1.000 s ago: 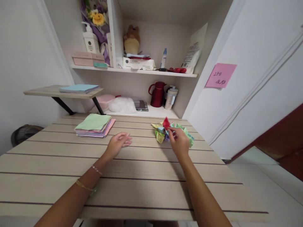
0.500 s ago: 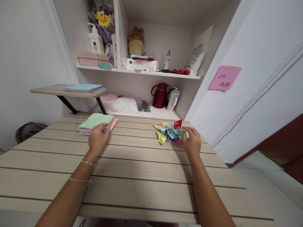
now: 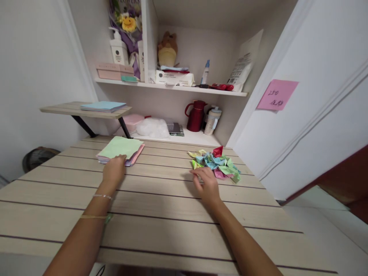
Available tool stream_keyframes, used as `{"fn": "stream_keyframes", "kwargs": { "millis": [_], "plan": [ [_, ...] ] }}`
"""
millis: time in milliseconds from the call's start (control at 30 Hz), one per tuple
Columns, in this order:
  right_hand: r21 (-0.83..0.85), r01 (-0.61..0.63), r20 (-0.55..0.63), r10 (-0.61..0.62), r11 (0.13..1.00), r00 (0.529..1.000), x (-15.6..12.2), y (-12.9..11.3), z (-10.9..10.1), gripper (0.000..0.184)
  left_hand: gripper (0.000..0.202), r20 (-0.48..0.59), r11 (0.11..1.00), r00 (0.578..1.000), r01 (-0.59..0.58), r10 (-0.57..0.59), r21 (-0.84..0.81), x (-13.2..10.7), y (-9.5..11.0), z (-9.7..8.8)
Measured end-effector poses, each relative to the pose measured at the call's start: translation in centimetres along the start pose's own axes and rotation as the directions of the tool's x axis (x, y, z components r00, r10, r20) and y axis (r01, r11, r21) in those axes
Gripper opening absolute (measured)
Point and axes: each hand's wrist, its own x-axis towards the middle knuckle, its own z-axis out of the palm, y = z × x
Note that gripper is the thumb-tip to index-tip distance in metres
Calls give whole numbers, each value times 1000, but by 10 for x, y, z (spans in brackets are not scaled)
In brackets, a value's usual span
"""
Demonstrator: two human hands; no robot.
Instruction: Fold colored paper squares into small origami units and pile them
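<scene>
My left hand (image 3: 114,171) is at the near edge of a stack of coloured paper sheets (image 3: 122,146), light green on top with pink and purple edges below. Its fingers curl onto the stack's front edge, partly hidden by the back of the hand. My right hand (image 3: 207,186) hovers over the table just in front of a loose pile of folded paper boats (image 3: 212,161). Thumb and fingers are apart, with nothing between them. A red paper boat (image 3: 217,151) stands at the back of the pile, and a light green one (image 3: 230,169) lies on its right side.
A small raised shelf (image 3: 61,109) at the left holds blue paper (image 3: 103,106). Behind the slatted table (image 3: 161,214) are a plastic bag (image 3: 153,127), a dark red jug (image 3: 196,117) and a pale bottle (image 3: 212,120). A pink note (image 3: 277,95) is stuck on the right.
My right hand has left the pile's right side and moved left and nearer, showing more folded paper there. My left hand has shifted slightly left and nearer along the stack.
</scene>
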Motion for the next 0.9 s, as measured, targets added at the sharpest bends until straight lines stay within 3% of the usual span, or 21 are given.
{"fn": "stream_keyframes", "kwargs": {
  "millis": [67, 133, 233, 300, 400, 500, 600, 700, 767, 833, 900],
  "plan": [
    [57, 23, 83, -28, 998, 996, -2, -4, 6, 22, 30, -24, 999, 999, 36, -36, -14, 0, 0, -3],
    [89, 18, 120, -28, 996, 992, -3, -5, 8, 22, 27, -117, 995, 990, 64, -73, -80, -1, 2, -6],
    [116, -89, 176, 68, 989, 982, -4, -4, 9, 24, 20, -307, 952, 950, -40, -57, -302, -2, 12, -9],
    [183, -218, 264, 166, 959, 950, -5, -3, 10, 38, 17, -372, 863, 927, -153, -43, -481, -3, 23, -9],
    [355, -380, 406, 226, 854, 886, -7, -2, 14, 68, 13, -375, 639, 924, -331, 71, -695, -6, 44, -7],
    [467, -440, 452, 221, 767, 864, -8, -2, 17, 87, 8, -371, 447, 893, -449, 255, -774, -15, 64, -3],
    [473, -426, 435, 216, 771, 874, -6, -3, 14, 95, 14, -327, 380, 868, -465, 375, -800, -26, 78, 1],
    [414, -329, 373, 172, 849, 912, -2, -1, 6, 83, 22, -304, 340, 840, -475, 449, -812, -33, 85, 5],
    [388, -246, 359, 101, 888, 928, 0, 2, 3, 60, 20, -310, 317, 831, -481, 462, -818, -34, 87, 7],
    [387, -200, 347, 59, 900, 936, -1, 6, 3, 38, 14, -300, 320, 851, -455, 430, -831, -34, 86, 9],
    [400, -194, 301, 72, 896, 951, -2, 9, 5, 29, 16, -239, 346, 892, -378, 383, -859, -34, 85, 12]
  ]
}}
